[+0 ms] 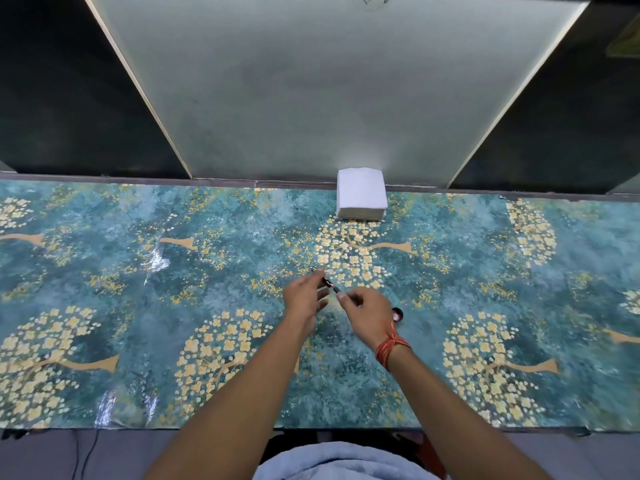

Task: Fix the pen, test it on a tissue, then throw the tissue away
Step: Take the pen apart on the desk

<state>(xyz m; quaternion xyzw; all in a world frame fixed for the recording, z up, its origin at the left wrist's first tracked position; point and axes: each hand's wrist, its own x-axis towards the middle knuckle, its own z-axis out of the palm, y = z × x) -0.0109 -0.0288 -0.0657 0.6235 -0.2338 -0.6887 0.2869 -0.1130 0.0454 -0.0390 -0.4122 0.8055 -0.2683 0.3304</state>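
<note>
Assembling the pen (328,285) mid-air over the table (138,271), both hands close together, just short of centre. Left hand (304,299) pinches one dark section between thumb and fingertips, tip end pointing up-left. Right hand (367,311) has its fingers curled round the other end; a short red-pink bit shows at the joint between them. Can't tell if that's the refill or a collar, too small.

A small dark round part (397,314) sits on the table just beside the right wrist. Probably the cap or an end piece, can't confirm. Tissue stack (361,198) is at the back edge of the table, against the panel, well apart from the hands, untouched.

My read: still on step one, the fix. Testing and binning not begun. No bin in view.

To do it well:
- keep both halves in line before twisting, or the thread will cross
- left hand holds steady, right hand does the turning
- light grip; small parts slip and roll on a glossy surface
- don't knock the loose part with the wrist
- seat fully before going for a tissue
</note>
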